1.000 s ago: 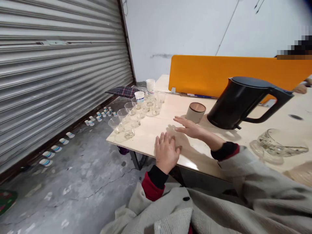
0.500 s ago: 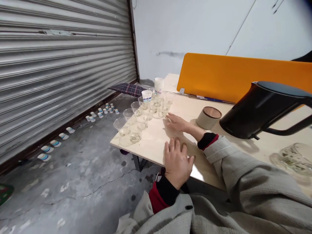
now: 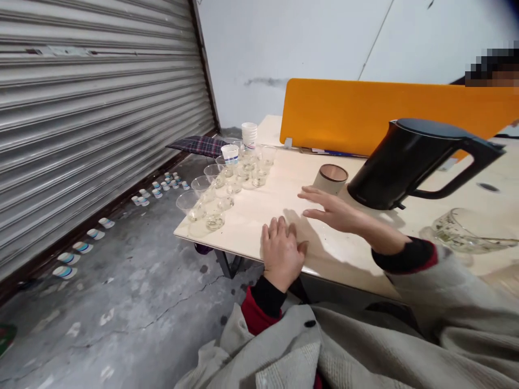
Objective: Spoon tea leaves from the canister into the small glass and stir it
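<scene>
We see both hands empty at the near edge of the pale wooden worktop [image 3: 284, 189]. Our left hand [image 3: 280, 251] lies flat on that edge, fingers together, its grip closed on nothing. Our right hand [image 3: 334, 210] hovers palm down, fingers stretched and loosely spread, just beside the short beige cylinder cup with a brown rim [image 3: 330, 179]; the tilted black electric kettle [image 3: 409, 162] stands right behind it. The clear plastic cups [image 3: 219, 189] crowd the worktop's far left corner. By our judgement this is a reach in progress; next, fingers must wrap whichever vessel is chosen.
</scene>
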Demonstrator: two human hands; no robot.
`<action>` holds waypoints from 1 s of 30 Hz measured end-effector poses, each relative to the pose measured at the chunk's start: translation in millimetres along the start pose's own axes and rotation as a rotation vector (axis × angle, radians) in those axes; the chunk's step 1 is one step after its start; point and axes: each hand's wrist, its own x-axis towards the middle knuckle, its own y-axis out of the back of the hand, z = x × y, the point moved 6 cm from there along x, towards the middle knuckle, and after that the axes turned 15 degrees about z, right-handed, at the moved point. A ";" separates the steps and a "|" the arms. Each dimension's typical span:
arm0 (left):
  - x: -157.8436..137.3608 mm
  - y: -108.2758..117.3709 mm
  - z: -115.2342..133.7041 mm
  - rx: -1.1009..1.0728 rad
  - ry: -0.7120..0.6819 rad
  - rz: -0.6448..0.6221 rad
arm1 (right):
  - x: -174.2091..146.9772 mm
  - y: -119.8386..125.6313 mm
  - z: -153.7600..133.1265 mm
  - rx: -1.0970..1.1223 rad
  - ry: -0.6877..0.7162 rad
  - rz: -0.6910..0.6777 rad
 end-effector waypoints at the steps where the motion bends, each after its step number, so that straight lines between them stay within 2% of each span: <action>1: 0.2 0.6 0.0 0.006 0.002 -0.005 | -19.0 10.9 0.0 0.011 -0.010 0.018; 4: 0.9 2.3 0.0 0.020 -0.006 -0.001 | -84.6 40.4 7.7 0.007 -0.100 0.088; 8: 2.0 1.8 -2.4 0.039 -0.022 -0.011 | -179.2 73.2 23.0 -0.014 -0.269 0.239; 12: 4.3 0.3 -5.2 0.085 -0.055 -0.027 | -263.5 104.7 25.2 0.008 -0.444 0.424; 14: 6.7 -0.2 -5.4 0.118 -0.082 -0.025 | -298.6 126.4 22.2 0.016 -0.533 0.571; 16: 8.9 -1.0 -4.7 0.134 -0.110 -0.028 | -330.1 154.8 17.9 -0.064 -0.611 0.785; 19: 10.8 -0.4 -4.2 0.148 -0.133 -0.017 | -368.0 201.0 6.6 -0.382 -0.651 1.152; 21: 11.2 -0.1 -4.0 0.158 -0.148 -0.012 | -378.7 223.2 2.2 -0.570 -0.614 1.288; 23: 11.4 -0.3 -4.0 0.169 -0.164 -0.007 | -375.5 236.9 7.2 -0.637 -0.563 1.305; 25: 11.9 -0.3 -4.2 0.180 -0.172 0.004 | -360.7 243.4 20.0 -0.633 -0.517 1.223; 30: 12.2 -0.7 -4.4 0.181 -0.179 0.003 | -310.5 238.5 61.8 -0.744 -0.428 0.837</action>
